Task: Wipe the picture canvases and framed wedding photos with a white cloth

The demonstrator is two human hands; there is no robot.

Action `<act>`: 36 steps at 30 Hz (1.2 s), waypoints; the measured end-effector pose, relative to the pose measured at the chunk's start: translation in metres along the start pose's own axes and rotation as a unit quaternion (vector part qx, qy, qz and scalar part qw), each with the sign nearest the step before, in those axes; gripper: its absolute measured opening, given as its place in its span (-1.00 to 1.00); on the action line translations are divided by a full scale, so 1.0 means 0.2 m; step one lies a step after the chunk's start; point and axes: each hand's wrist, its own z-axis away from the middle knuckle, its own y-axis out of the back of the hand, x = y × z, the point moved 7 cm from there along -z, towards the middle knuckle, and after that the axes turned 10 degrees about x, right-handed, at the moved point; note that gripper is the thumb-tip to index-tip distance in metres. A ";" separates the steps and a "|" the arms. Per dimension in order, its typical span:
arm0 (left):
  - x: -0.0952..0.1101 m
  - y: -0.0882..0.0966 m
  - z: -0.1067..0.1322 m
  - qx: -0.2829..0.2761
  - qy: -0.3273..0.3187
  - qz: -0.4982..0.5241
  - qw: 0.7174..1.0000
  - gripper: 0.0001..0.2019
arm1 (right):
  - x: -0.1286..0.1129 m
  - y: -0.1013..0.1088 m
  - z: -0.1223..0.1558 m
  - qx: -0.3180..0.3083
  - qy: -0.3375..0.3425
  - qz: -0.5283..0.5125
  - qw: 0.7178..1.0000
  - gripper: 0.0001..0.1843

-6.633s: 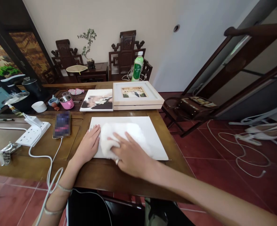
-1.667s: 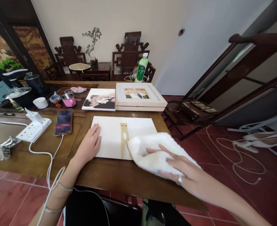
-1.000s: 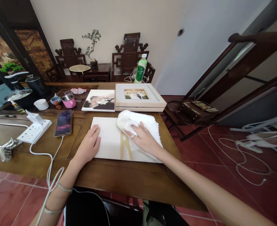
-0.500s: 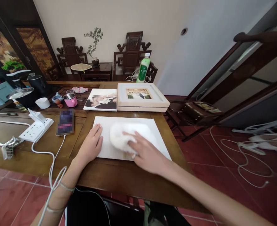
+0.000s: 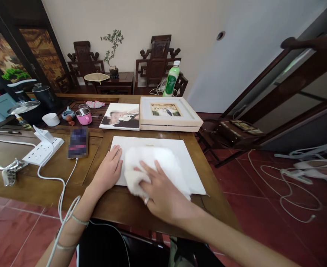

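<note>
A flat white board [image 5: 190, 167] lies on the wooden table in front of me. My left hand [image 5: 109, 167] rests flat along the board's left edge, its fingers stretched out. Under my right hand [image 5: 160, 189] is a fluffy white cloth [image 5: 163, 157], bunched at its left end and spread over the board's middle and front edge. The fingers of that hand press into the cloth and grip it against the board. The cloth hides much of the board's surface.
Behind the board lie a photo canvas [image 5: 121, 119] and a pale picture frame [image 5: 191, 116], with a green bottle [image 5: 171, 79] beyond. At left are a phone [image 5: 78, 142], a power strip [image 5: 42, 152] with white cables, a pink mug [image 5: 83, 116] and a white cup [image 5: 50, 119].
My right hand has moved with the cloth toward me and slightly left, and the cloth now reaches over the board's front edge. My left hand stays in place.
</note>
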 end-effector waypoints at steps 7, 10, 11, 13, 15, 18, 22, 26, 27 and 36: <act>0.01 0.00 0.00 -0.002 -0.008 0.003 1.000 -0.54 | -0.15 0.04 0.12 -0.060 0.028 -0.051 0.996 -0.58; 0.00 0.00 0.00 -0.001 -0.010 0.002 1.000 -0.54 | 0.02 0.06 -0.01 -0.022 -0.003 -0.009 1.000 -0.61; 0.00 0.00 0.01 0.001 -0.012 0.002 1.000 -0.55 | 0.09 0.07 -0.07 -0.007 -0.011 0.012 1.000 -0.63; 0.00 0.00 0.01 0.006 -0.012 0.003 1.000 -0.55 | 0.22 0.09 -0.18 0.027 -0.021 0.050 0.998 -0.66; 0.01 0.00 0.00 0.007 -0.010 0.001 1.000 -0.55 | 0.31 0.09 -0.28 0.044 -0.019 0.071 0.996 -0.67; 0.01 0.00 0.00 0.001 -0.009 -0.004 1.000 -0.55 | 0.36 0.06 -0.33 0.054 -0.027 0.083 0.995 -0.65; 0.01 0.00 0.00 -0.005 -0.012 -0.002 1.000 -0.54 | 0.19 0.02 -0.23 0.036 0.004 0.057 0.998 -0.65; 0.00 -0.01 0.00 -0.013 -0.012 0.006 1.000 -0.54 | -0.06 0.03 -0.04 -0.007 0.062 0.006 0.998 -0.66; 0.00 -0.01 0.01 -0.010 -0.012 0.007 1.000 -0.54 | -0.10 0.04 0.00 -0.018 0.066 -0.002 0.998 -0.66; 0.00 0.00 0.00 0.003 -0.008 0.005 1.000 -0.52 | 0.17 0.10 -0.12 0.030 -0.027 0.047 0.998 -0.72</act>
